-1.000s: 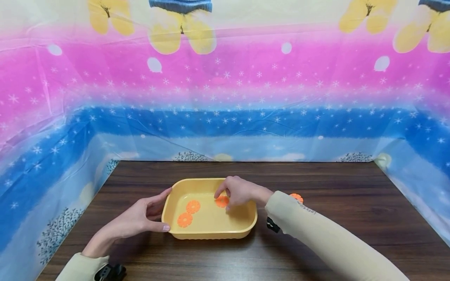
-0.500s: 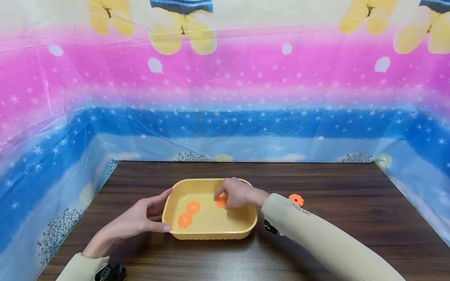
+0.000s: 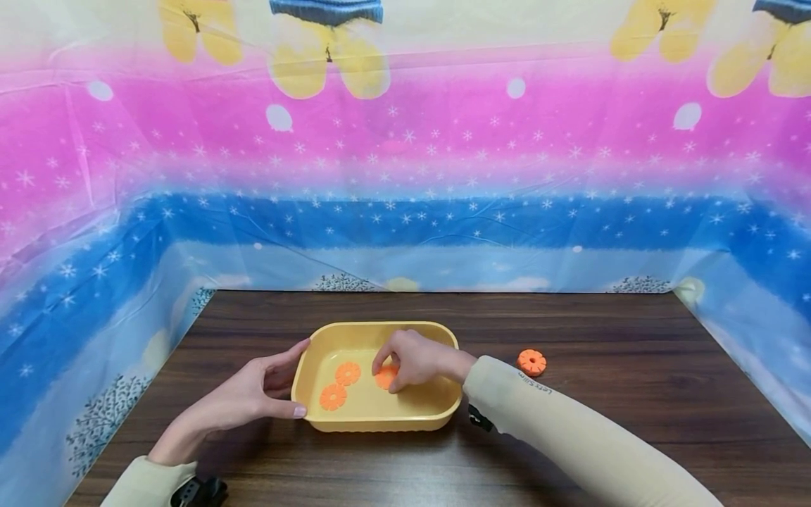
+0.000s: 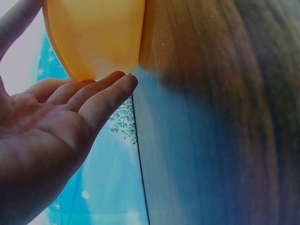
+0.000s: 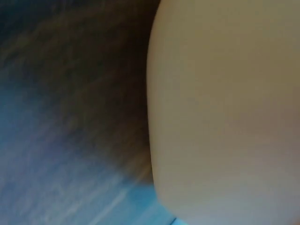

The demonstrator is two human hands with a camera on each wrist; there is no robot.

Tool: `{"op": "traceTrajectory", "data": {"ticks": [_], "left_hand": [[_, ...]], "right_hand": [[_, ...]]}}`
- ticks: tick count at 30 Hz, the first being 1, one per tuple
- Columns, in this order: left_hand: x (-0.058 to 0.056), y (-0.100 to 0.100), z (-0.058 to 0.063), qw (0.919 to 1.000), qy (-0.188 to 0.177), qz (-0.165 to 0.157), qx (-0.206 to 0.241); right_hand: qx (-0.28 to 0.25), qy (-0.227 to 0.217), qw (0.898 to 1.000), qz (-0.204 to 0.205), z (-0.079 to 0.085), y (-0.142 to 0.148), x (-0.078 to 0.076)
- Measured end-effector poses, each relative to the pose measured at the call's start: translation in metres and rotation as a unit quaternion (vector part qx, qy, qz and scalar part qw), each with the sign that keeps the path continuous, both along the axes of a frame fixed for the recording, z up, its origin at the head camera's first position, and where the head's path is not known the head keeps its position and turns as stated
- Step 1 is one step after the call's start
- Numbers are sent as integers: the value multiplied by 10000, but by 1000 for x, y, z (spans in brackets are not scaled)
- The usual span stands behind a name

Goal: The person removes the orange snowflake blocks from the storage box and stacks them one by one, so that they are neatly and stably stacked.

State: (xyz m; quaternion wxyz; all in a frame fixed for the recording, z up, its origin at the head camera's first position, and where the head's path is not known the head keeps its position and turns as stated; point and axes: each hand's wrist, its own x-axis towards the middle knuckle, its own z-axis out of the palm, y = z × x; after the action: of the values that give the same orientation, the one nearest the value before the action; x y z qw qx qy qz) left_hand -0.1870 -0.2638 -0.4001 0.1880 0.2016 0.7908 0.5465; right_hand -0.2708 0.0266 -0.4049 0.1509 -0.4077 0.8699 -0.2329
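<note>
A yellow plastic basin [image 3: 405, 415] with rounded corners sits on the table. My left hand [image 3: 253, 394] rests against its left end, thumb at the front corner and fingertips at the back. In the left wrist view, the fingers of that hand [image 4: 61, 122] lie nearly straight against the basin [image 4: 96, 37]. Inside the basin, my right hand [image 3: 415, 359] pinches an orange notched building disc [image 3: 384, 378] between thumb and forefinger. Two more orange discs, one behind [image 3: 348, 374] and one in front [image 3: 333, 396], lie touching at the basin's left.
To the right of the basin, beyond my right sleeve, lies another orange notched piece [image 3: 531, 362], thicker-looking. The dark wooden table [image 3: 602, 331] is bounded at the back and sides by a printed cloth [image 3: 443, 225]. A blurred pale surface [image 5: 225, 103] fills much of the right wrist view.
My right hand has come slightly left and toward me inside the basin, and the disc at its fingertips has shifted with it. My left hand and the basin have stayed put.
</note>
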Motion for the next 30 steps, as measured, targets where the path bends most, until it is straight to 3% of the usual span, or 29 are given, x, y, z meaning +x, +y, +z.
{"op": "traceTrajectory", "data": {"ticks": [8,20,30], "left_hand": [[0,1,2,9999,51,40,-105],[-1,1,1,9999,25,59,-85],[1,0,1,9999,77,67,-120]], "right_hand": [[-244,-286,9992,146,0,-7,7],[-508,-1064,9929,132,-2,3,-3],[-531,-1153,9919,48,-2,2,-3]]}}
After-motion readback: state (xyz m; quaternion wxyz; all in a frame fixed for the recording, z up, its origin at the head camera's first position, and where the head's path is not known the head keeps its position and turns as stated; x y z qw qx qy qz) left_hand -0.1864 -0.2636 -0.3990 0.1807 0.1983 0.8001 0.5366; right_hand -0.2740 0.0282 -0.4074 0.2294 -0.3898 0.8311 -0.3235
